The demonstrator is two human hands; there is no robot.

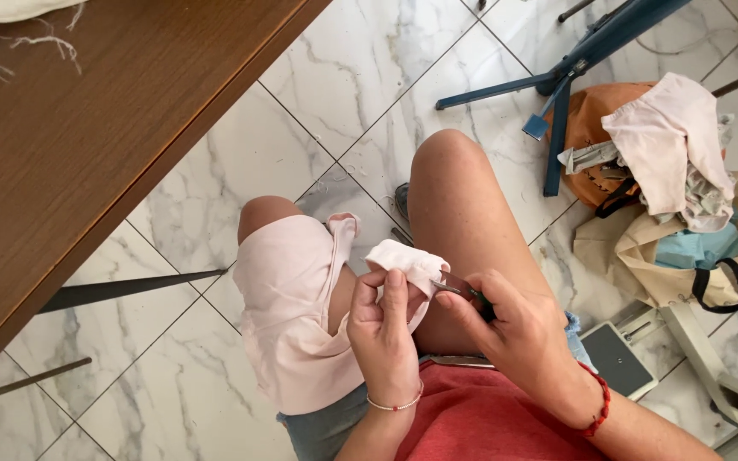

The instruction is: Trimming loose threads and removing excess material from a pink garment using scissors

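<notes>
Worktop at 10 o'clock, thread scraps on far corner. Pale pink fabric draped over left thigh, one folded end raised at centre. Left hand fingers closed, pinching that fold. Right hand fingers closed round small snips, blades at fold edge; trimming under way, amount left unclear. Beige bag at 3 o'clock holds cloth scraps.

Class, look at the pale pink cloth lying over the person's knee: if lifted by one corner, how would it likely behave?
The pink cloth would probably hang limp: it already drapes and folds over the knee. It looks thin, so likely light for its size. The left hand pinches a folded end easily while the right hand works a small tool at it, which suggests soft fabric.
</notes>
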